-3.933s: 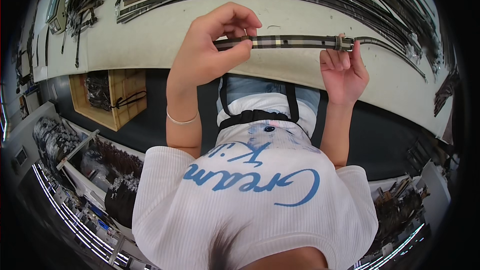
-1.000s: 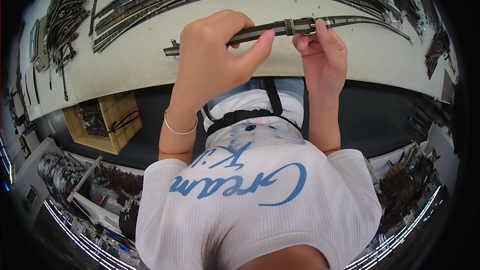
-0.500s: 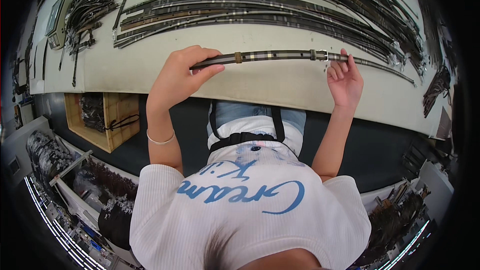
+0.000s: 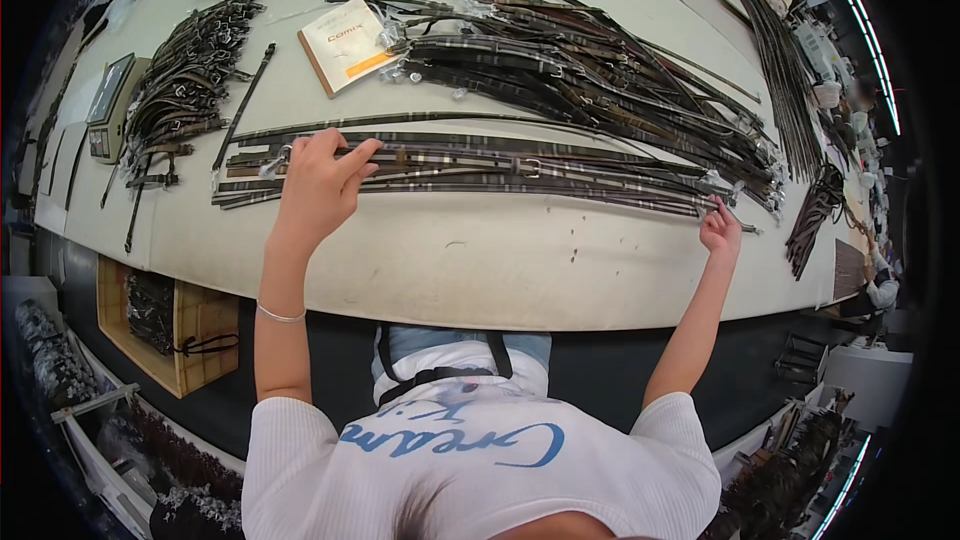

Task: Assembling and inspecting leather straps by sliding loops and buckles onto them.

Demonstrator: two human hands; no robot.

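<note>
A thin dark plaid belt (image 4: pixel 465 162) with a silver buckle lies stretched over a row of similar straps on the table. My left hand (image 4: pixel 318 185) grips it near its left end, thumb and fingers closed round it. At the right ends of the row, my right hand (image 4: pixel 719 230) pinches the belt's far stretch, its other fingers curled. Where the belt runs among the straps beneath it, the separate strips are hard to tell apart. Under and behind it lies the bundle of plaid straps (image 4: pixel 590 198).
A large heap of belts (image 4: pixel 570 70) lies behind, with a cream book or box (image 4: pixel 345 40) at its left. Farther left are a buckled belt pile (image 4: pixel 190 70) and a digital scale (image 4: pixel 112 105). A wooden crate (image 4: pixel 205 340) stands below the table (image 4: pixel 450 265); other people are farther off.
Both hands have moved forward, away from my body, bringing the belt from over the table's front down onto the row of straps. My view has tilted up, showing more of the table.
</note>
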